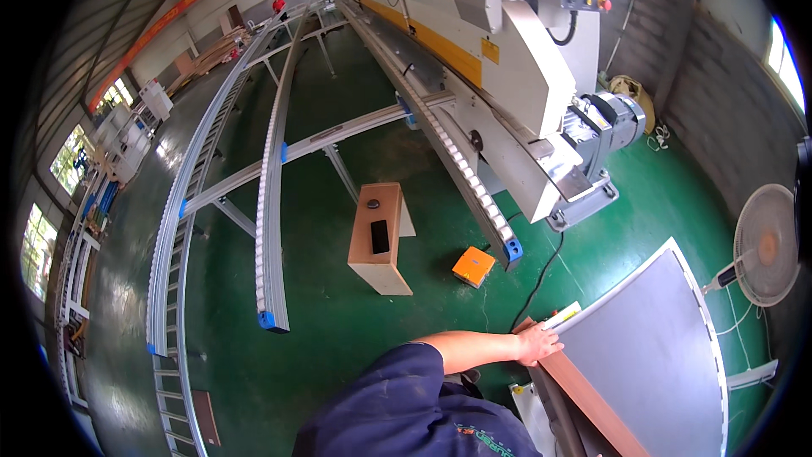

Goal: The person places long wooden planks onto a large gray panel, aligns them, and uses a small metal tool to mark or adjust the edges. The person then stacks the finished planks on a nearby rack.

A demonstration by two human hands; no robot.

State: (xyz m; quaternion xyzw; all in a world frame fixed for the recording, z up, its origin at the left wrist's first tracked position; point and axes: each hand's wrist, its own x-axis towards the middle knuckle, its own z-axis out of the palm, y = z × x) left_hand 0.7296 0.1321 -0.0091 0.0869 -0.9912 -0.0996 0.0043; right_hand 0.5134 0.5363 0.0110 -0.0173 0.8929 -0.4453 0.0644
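Note:
My left arm, in a dark navy sleeve, reaches across to the right, and my left hand (535, 344) is closed over the far end of a long reddish-brown board (592, 402). The board lies along the near edge of a grey-topped table (643, 334) with a pale rim. A small pale strip with a yellow-green patch (562, 316) lies just beyond my fingers. Part of my fingers' grip on the board's underside is hidden. My right hand is out of view.
A small wooden stand (372, 254) bears a black phone (380, 237) and a round dark object. An orange box (473, 267) sits on the green floor near a black cable (541, 281). Roller rails (271, 203) run beside a large machine (541, 76). A fan (765, 244) stands right.

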